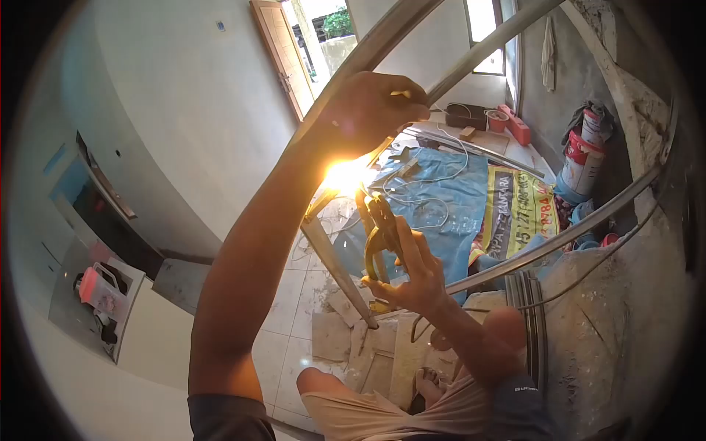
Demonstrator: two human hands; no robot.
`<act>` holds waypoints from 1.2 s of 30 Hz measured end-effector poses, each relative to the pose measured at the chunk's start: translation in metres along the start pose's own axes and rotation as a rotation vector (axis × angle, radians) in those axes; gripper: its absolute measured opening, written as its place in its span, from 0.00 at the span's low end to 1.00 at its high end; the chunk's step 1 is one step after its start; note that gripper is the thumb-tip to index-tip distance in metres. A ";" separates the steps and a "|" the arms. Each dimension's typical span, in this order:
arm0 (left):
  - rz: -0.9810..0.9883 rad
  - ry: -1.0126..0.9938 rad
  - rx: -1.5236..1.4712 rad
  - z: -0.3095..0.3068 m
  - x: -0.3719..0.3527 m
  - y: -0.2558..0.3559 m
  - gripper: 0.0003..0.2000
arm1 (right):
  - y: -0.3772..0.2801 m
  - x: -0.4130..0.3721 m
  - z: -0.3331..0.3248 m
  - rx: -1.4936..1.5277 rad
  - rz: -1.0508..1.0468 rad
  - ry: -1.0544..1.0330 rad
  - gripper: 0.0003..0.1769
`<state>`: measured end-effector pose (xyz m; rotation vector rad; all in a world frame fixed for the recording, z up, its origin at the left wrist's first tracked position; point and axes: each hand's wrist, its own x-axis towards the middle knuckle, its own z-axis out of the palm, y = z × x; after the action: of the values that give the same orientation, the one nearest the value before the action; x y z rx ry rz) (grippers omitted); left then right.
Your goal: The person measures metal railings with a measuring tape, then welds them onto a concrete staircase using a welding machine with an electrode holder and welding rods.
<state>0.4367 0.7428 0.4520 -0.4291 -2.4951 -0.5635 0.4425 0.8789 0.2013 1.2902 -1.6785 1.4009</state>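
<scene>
My left hand [379,110] is closed around a metal tube [393,29] of a welded frame, above a glaring welding arc [349,176]. The glare hides the joint there and the electrode's tip. Just below the arc, my right hand [415,275] grips a welding electrode holder [379,224], its jaws pointing up toward the light. A second tube [500,44] of the frame runs off to the upper right. One leg of the frame [334,272] slants down to the floor, lit orange near the arc.
A blue tarp [434,213] and a yellow printed banner [515,209] cover the floor ahead. A curved rail [566,235] and a cable [596,264] cross on the right. Stacked paint buckets [585,162] stand by the wall. A pink-lidded jug [99,287] sits far left.
</scene>
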 end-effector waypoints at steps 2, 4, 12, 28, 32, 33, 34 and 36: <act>0.091 0.005 0.063 0.001 0.002 -0.006 0.12 | 0.001 0.001 0.001 0.023 -0.041 0.048 0.66; 0.090 0.012 0.045 0.004 0.001 -0.007 0.12 | 0.004 -0.001 0.001 0.034 -0.033 0.045 0.66; 0.104 -0.002 0.031 0.001 0.002 -0.006 0.12 | 0.004 -0.002 0.001 0.034 -0.011 0.014 0.63; 0.084 0.026 -0.008 0.003 0.001 -0.006 0.14 | 0.003 -0.004 0.002 0.031 0.034 -0.047 0.63; 0.080 0.034 -0.001 0.003 -0.001 -0.006 0.14 | 0.005 -0.004 0.004 0.031 0.017 -0.027 0.63; 0.081 0.033 -0.002 0.003 -0.001 -0.006 0.14 | 0.005 -0.003 0.004 0.030 0.017 -0.026 0.63; 0.086 0.038 0.012 0.003 -0.001 -0.006 0.15 | 0.005 -0.003 0.004 0.027 0.020 -0.031 0.63; 0.092 0.043 0.025 0.004 -0.002 -0.006 0.15 | 0.005 -0.003 0.004 0.024 0.024 -0.036 0.63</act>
<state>0.4338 0.7389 0.4464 -0.5137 -2.4257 -0.4993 0.4395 0.8756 0.1954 1.3202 -1.7111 1.4239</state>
